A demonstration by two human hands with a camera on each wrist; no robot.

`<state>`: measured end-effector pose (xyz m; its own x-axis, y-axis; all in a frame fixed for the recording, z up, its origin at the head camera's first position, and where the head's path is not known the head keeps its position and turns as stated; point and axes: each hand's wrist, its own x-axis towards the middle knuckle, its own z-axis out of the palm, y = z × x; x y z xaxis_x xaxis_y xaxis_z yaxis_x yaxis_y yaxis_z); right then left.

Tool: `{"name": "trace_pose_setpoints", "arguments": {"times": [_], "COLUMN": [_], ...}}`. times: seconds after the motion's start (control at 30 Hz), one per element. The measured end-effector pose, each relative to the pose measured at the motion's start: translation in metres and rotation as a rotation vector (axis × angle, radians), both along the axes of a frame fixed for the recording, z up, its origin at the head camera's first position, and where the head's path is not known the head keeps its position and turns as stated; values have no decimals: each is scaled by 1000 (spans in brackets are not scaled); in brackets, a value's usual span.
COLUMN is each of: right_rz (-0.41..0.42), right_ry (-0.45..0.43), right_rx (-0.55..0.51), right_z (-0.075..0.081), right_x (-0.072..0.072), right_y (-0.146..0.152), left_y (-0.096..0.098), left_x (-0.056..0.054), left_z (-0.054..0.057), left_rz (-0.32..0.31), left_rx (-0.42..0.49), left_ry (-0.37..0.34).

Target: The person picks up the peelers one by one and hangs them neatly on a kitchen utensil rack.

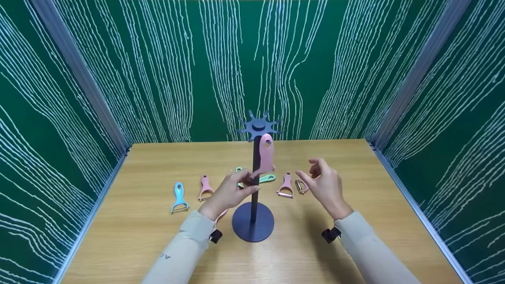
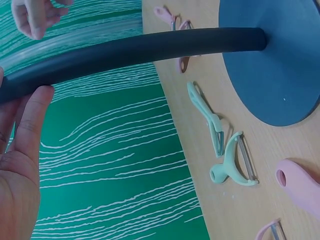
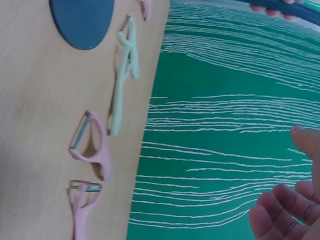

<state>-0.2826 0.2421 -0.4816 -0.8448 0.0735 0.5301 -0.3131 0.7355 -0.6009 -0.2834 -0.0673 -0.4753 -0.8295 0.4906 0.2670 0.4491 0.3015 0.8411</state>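
Note:
A dark blue stand [image 1: 253,232] with a round base, a thin pole and a star-shaped hook rack [image 1: 258,125] stands upright on the table. My left hand [image 1: 232,193] holds its pole partway up, thumb on the near side and fingers around the other. From the front of the rack hangs a pink peeler [image 1: 266,154], hole end up, its blade end close to the left fingers. Off to the right, my right hand [image 1: 327,187] is in the air with loosely bent fingers and nothing in them. In the right wrist view, only the left fingertips [image 3: 273,12] show behind the pole.
Several peelers lie on the wooden table [image 1: 138,221]: a blue one [image 1: 179,191] at left, pink ones such as this peeler [image 1: 287,181], and two green ones [image 2: 231,162] behind the stand. Green, white-lined walls [image 1: 158,71] enclose the back and sides.

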Motion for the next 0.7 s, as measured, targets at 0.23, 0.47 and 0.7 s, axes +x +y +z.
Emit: {"name": "trace_pose_setpoints", "arguments": {"times": [0.23, 0.47, 0.7], "right_rz": [0, -14, -14], "right_ry": [-52, -103, -116], "right_rx": [14, 5, 0], "right_z": [-12, -22, -31], "right_x": [-7, -11, -17], "right_y": [2, 4, 1], "left_y": [0, 0, 0], "left_x": [0, 0, 0], "left_z": [0, 0, 0], "left_rz": [1, -9, -3], "left_rx": [-10, 8, 6], "left_ry": [12, 15, 15]}}
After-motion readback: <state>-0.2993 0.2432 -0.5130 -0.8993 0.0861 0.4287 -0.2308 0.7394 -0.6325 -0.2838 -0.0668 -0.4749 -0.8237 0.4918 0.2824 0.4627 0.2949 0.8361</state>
